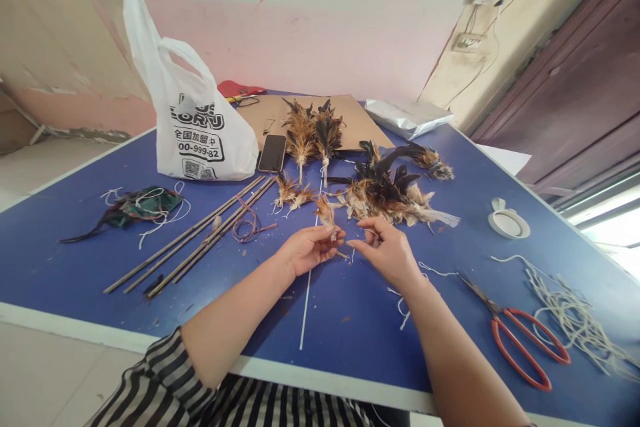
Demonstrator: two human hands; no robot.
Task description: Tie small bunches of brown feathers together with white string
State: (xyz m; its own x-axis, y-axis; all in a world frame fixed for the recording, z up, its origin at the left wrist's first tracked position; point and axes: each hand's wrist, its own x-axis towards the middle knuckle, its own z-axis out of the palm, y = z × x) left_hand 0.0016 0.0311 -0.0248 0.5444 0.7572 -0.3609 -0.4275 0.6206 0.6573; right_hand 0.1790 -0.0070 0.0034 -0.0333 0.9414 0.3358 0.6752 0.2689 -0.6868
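Observation:
My left hand (315, 250) pinches a small bundle of brown feathers (326, 212) by its pale lower end, with the tips pointing away from me. Just to its right is my right hand (387, 250), fingers curled and thumb stretched toward the bundle. Whatever lies in those curled fingers is too small to make out. A short white thread (353, 255) shows below the right thumb. Beyond the hands lies a loose pile of black and tan feathers (387, 190). Two small feather tufts (293, 195) lie left of it, and two larger tied feather bunches (301, 137) rest farther back.
Thin sticks (200, 237) and a purple cord (245, 230) lie left, near a green-black bundle (143, 205). A white plastic bag (200, 113) stands behind, beside a phone (273, 153). Red-handled scissors (520, 333), tangled white string (570, 313) and a tape roll (509, 221) lie right.

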